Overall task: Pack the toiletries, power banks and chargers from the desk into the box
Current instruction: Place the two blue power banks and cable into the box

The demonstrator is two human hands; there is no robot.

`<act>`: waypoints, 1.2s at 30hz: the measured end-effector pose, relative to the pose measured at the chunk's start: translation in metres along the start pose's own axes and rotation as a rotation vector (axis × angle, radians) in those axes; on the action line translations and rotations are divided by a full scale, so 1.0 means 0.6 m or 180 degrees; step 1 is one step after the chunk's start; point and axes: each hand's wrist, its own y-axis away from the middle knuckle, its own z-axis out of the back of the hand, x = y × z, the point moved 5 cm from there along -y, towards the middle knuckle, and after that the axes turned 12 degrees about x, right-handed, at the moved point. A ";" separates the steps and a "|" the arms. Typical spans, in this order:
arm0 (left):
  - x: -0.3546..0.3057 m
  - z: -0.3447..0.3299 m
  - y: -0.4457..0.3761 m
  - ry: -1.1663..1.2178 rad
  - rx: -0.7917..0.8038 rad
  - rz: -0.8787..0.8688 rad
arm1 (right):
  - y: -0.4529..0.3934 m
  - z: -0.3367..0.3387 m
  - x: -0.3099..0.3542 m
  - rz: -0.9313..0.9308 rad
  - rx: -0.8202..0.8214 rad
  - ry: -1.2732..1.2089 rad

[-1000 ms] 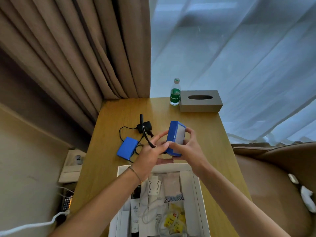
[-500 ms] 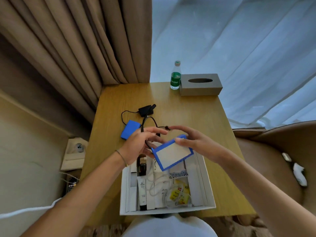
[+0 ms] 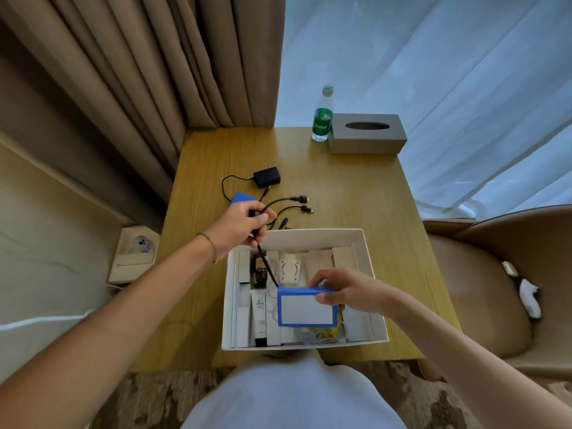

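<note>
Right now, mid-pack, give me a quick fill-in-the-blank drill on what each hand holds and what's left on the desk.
1. The right hand holds the blue power bank over the white ____.
2. The left hand grips the power bank's black ____.
3. The black charger lies out on the ____.
4. The green-labelled bottle stands beside the grey ____ box.

Missing words: box; cable; desk; tissue

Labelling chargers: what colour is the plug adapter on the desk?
Black adapter, clearest in the head view.

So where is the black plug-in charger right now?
The black plug-in charger lies on the wooden desk, left of centre, beyond the white box and near the left hand.
</note>
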 end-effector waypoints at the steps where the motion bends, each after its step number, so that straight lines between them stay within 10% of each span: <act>1: 0.007 -0.009 -0.001 -0.0154 0.0120 0.0061 | -0.005 -0.005 -0.009 -0.0079 -0.0004 0.0110; 22: 0.103 -0.104 -0.034 -0.2452 0.0062 -0.0132 | -0.059 -0.040 -0.074 -0.0867 -0.0498 0.1780; 30: 0.106 -0.092 -0.056 -0.2291 -0.0213 -0.0407 | -0.024 0.021 -0.044 -0.0336 -0.2437 0.0632; 36: 0.096 -0.101 -0.075 -0.2914 -0.0228 -0.0444 | -0.047 0.046 -0.029 -0.0498 -0.2412 0.0803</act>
